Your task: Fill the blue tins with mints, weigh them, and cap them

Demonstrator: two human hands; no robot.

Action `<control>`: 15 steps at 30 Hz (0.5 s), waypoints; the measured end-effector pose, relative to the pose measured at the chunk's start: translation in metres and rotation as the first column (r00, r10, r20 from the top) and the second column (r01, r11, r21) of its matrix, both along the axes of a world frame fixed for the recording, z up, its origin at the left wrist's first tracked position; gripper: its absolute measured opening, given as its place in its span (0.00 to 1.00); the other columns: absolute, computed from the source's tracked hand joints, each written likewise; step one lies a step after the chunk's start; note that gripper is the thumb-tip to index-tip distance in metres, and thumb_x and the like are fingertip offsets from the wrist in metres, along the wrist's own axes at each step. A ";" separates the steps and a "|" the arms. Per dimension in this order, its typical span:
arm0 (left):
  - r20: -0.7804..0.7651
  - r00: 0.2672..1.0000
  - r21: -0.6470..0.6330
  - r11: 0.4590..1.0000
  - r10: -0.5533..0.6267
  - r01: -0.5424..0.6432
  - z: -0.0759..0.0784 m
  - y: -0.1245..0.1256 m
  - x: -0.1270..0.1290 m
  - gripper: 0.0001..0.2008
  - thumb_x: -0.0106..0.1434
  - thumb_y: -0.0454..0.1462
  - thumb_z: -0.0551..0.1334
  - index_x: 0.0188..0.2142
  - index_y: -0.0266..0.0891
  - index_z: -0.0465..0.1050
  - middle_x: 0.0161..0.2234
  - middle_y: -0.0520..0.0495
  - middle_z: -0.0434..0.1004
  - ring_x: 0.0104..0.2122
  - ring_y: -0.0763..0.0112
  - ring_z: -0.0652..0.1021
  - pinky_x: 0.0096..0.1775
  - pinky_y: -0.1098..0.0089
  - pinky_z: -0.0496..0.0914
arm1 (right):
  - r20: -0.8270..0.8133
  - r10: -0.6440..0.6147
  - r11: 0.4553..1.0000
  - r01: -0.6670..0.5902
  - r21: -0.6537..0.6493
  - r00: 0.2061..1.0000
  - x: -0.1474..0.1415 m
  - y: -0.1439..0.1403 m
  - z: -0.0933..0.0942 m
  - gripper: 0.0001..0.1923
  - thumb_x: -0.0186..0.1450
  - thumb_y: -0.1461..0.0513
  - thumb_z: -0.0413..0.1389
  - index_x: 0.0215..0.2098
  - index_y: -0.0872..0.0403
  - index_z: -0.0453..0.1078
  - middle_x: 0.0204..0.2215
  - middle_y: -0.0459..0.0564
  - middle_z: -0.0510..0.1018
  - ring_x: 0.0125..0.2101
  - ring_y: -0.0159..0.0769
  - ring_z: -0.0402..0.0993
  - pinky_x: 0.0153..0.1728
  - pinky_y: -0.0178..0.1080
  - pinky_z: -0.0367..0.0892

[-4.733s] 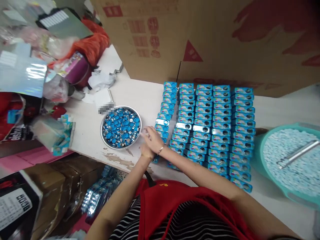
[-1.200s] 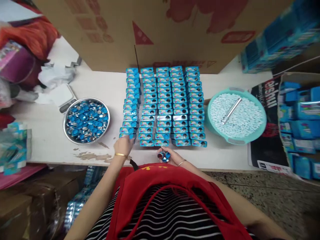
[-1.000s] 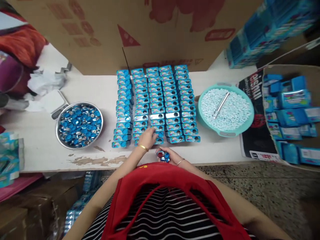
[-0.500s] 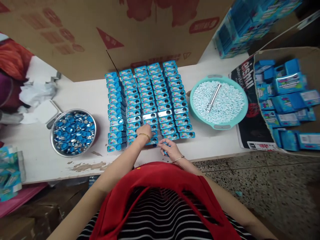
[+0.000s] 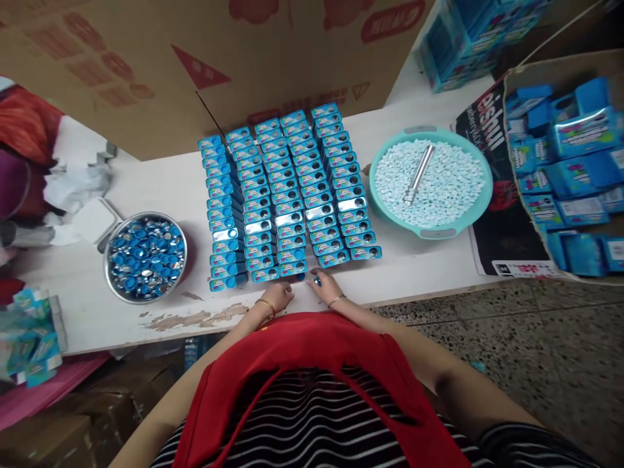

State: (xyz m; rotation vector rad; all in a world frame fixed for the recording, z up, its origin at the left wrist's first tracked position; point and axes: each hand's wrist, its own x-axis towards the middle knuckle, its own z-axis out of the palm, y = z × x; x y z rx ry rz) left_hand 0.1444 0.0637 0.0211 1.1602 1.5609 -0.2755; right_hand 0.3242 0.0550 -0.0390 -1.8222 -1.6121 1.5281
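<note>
Blue tins stand upright in several columns, their narrow tops facing up. Dark round holes show in most tops, while the leftmost column has blue round caps at that spot. Just in front of the middle columns is my left hand, its fingers curled together; anything in them is hidden. My right hand lies to its right by the front row, fingers closed around small blue caps, partly covered. Between the hands, a small blue cap lies at the foot of the front tins.
Left of the tins, a metal bowl holds blue and silver caps. A turquoise basin of pale blue candies with a metal tube stands at right. Farther right is a carton of blue boxes. A large cardboard box stands behind.
My left hand has drawn back from over the front tins to the table before them. My right hand stays near the same place, still closed. The view has shifted slightly.
</note>
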 end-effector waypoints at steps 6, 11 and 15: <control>-0.044 0.956 -0.123 0.948 0.289 -0.292 -0.055 -0.002 0.027 0.16 0.65 0.43 0.57 0.48 0.34 0.67 0.42 0.44 0.72 0.38 0.70 0.75 0.38 0.64 0.73 | 0.106 0.089 0.996 -0.089 -0.001 0.990 -0.018 0.005 -0.014 0.09 0.60 0.65 0.52 0.39 0.54 0.70 0.34 0.55 0.79 0.35 0.42 0.74 0.35 0.38 0.64; -0.030 0.923 -0.094 0.919 0.383 -0.384 -0.063 -0.007 0.031 0.17 0.65 0.43 0.57 0.49 0.35 0.66 0.44 0.44 0.72 0.39 0.69 0.75 0.39 0.63 0.73 | 0.069 0.158 0.987 -0.159 0.007 0.985 -0.014 0.003 -0.014 0.10 0.56 0.69 0.53 0.34 0.51 0.71 0.33 0.51 0.79 0.35 0.40 0.73 0.36 0.36 0.62; -0.037 0.921 -0.023 0.921 0.387 -0.388 -0.062 -0.008 0.032 0.17 0.65 0.43 0.57 0.49 0.35 0.67 0.44 0.43 0.72 0.40 0.68 0.75 0.40 0.62 0.73 | 0.038 0.115 0.993 -0.116 0.009 0.993 -0.011 0.003 -0.013 0.12 0.57 0.67 0.53 0.39 0.53 0.70 0.33 0.53 0.78 0.33 0.40 0.72 0.35 0.37 0.63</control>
